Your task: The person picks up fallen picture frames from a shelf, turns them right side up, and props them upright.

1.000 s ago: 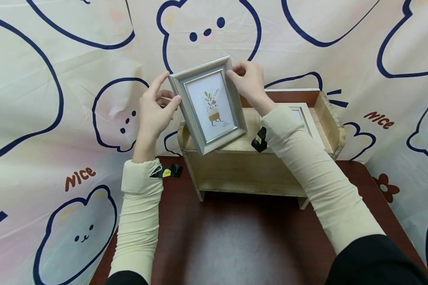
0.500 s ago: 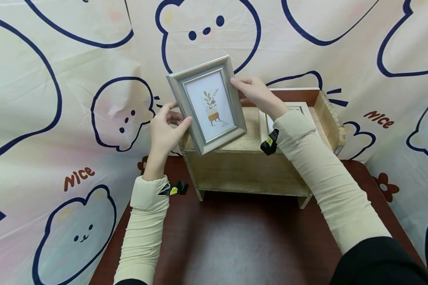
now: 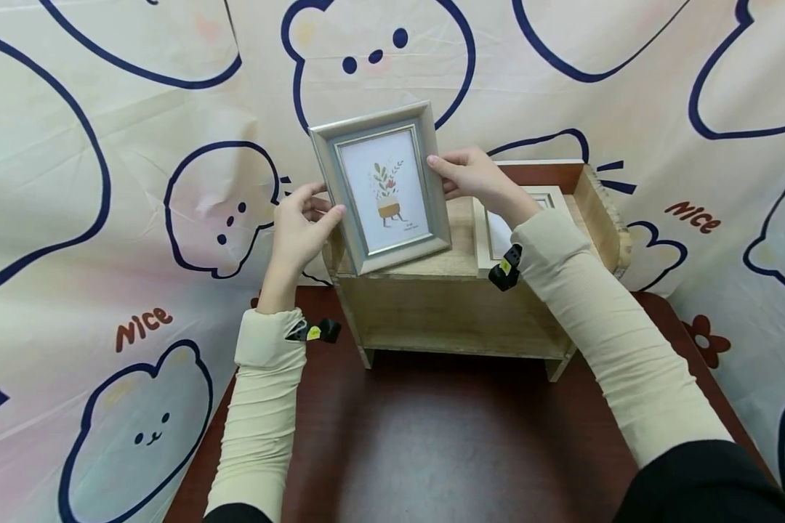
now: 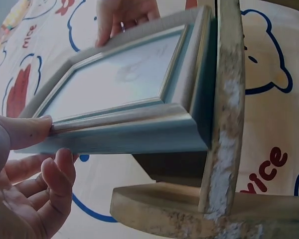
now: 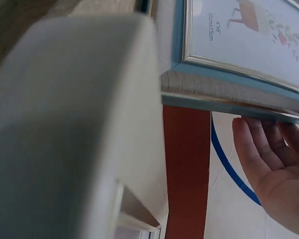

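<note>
The picture frame (image 3: 381, 187) is sitting near the middle of the head view, a bit above centre, and it is tilting, with its top right corner higher than its top left. It is probably feeling light and quite stiff, not bendy at all. Its smooth rim may be a little slippery, and the shiny front may be easy to crack or smudge — I am not telling whether that is glass or plastic. The two long sides are looking like the best places to hold, with thumbs in front and fingers behind.

It is wearing a silvery outer rim, a blue-grey band inside and a thin shiny line around a white print. The print is showing a brown pot with legs (image 3: 389, 211) and leafy stems.

The left hand (image 3: 301, 225) is pinching the left side between thumb and fingers. The right hand (image 3: 474, 178) is gripping the right side, its thumb in front.

Under the low edge, a wooden shelf (image 3: 458, 316) is standing; I am not sure if the frame is resting on it. To the right, a cream frame (image 3: 482, 240) is lying on the shelf — partly hidden by the right arm. Below, a dark red table (image 3: 445, 436) is holding the shelf.
</note>
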Action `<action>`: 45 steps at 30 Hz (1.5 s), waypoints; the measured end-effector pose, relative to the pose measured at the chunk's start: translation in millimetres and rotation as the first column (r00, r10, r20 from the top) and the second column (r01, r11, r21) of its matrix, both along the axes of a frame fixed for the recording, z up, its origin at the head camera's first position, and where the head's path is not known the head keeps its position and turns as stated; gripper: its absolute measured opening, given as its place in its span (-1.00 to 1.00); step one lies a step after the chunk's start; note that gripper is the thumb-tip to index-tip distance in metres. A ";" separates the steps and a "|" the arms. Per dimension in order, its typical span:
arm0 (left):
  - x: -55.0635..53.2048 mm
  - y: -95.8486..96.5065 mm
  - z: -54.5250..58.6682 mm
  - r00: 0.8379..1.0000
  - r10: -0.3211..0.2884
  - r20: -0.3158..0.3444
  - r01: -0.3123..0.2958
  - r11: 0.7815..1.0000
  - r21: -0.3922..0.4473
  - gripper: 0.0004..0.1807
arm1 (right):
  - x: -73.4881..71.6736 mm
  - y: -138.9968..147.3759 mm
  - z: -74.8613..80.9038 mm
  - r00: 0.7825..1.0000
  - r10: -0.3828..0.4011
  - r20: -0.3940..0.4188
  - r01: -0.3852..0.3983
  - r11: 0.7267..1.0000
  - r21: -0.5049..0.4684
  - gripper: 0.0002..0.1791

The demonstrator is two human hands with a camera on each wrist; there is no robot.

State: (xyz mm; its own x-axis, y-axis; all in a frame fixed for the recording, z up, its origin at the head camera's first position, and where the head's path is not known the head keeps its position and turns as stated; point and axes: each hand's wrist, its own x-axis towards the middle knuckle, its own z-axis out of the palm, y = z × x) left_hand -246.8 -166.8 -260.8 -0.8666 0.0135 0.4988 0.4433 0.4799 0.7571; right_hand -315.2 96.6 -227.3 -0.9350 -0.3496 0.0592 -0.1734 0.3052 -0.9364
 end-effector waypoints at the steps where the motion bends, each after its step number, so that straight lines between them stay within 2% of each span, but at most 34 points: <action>1: -1.9 -1.0 0.7 1.000 -0.006 0.017 0.005 1.000 0.005 -0.52 | 1.3 -0.2 0.2 1.000 -0.008 -0.002 0.008 1.000 -0.002 -0.49; 5: -7.6 -4.5 2.4 0.997 -0.013 0.072 0.012 1.000 0.023 -0.54 | 6.5 -1.9 -0.5 0.999 -0.037 -0.017 0.036 0.999 -0.015 -0.52; 15: -15.1 -11.1 4.5 0.988 -0.073 0.135 0.068 0.997 0.041 -0.51 | 16.5 -5.3 -5.9 0.992 -0.118 -0.046 0.115 0.992 -0.050 -0.53; 25: -25.0 -13.6 5.8 0.981 -0.134 0.143 0.129 0.991 0.045 -0.52 | 32.3 -5.2 -8.2 0.980 -0.192 -0.062 0.188 0.980 -0.064 -0.54; 32: -31.6 -16.3 4.6 0.970 -0.183 0.161 0.174 0.982 0.071 -0.51 | 36.5 -5.9 -12.8 0.972 -0.215 -0.090 0.208 0.975 -0.080 -0.58; 37: -33.3 -17.9 3.6 0.968 -0.193 0.162 0.182 0.980 0.080 -0.51 | 39.2 -6.6 -12.9 0.969 -0.221 -0.115 0.211 0.973 -0.090 -0.58; 45: -28.5 -13.6 0.5 0.977 -0.170 0.129 0.161 0.984 0.076 -0.53 | 41.7 -6.6 -13.2 0.969 -0.216 -0.123 0.206 0.975 -0.087 -0.54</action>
